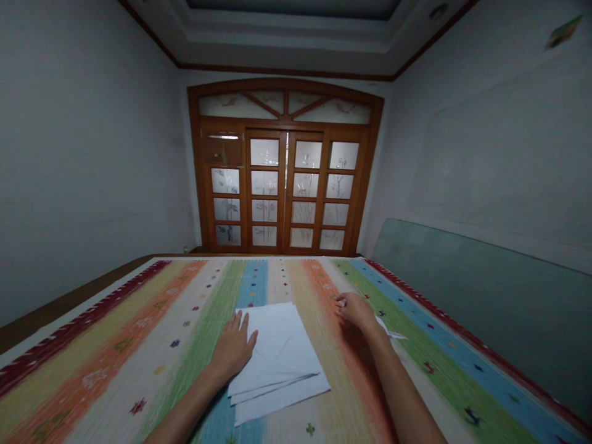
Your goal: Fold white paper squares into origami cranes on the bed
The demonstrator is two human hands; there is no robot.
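Observation:
A loose stack of white paper sheets lies on the striped cloth in front of me, its lower edges fanned out. My left hand rests flat on the stack's left edge, fingers spread. To the right of the paper, my right hand is raised a little over the orange stripe, its fingers curled together. A small whitish bit shows at its fingertips, but I cannot make out what it is. Behind the right wrist, a white folded piece, paper-like, is partly hidden.
A striped, patterned cloth covers the table. A pale green board or panel stands along the right wall. At the far end are wooden doors with glass panes.

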